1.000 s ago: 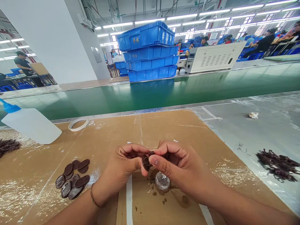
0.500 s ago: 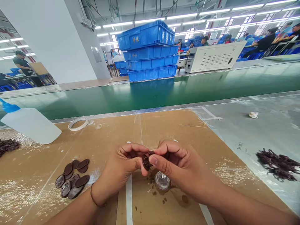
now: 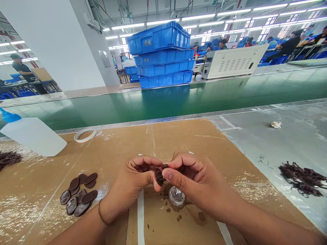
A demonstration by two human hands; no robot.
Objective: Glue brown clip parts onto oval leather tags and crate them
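Note:
My left hand (image 3: 135, 177) pinches a dark brown oval tag (image 3: 158, 176) between thumb and fingers. Close against it, my right hand (image 3: 192, 175) has thumb and forefinger closed on a small dark brown strip (image 3: 165, 166) at the tag's upper edge. Fingertips hide how the two pieces join. Just below the hands, a small clear round container (image 3: 176, 197) stands on the brown board, with wet brown spots around it. To the left lies a loose pile of similar oval tags (image 3: 74, 184), some with small holes.
A white bottle with a blue nozzle (image 3: 35, 136) and a tape roll (image 3: 85, 135) lie at the left. Dark stringy bundles rest at the far right (image 3: 302, 178) and left edge (image 3: 9, 159). Beyond runs a green belt (image 3: 114, 105), with stacked blue crates (image 3: 163, 63) behind it.
My hands, the oval tag and the strip hold practically the same position. In the left background, a person's head has shifted slightly to the left.

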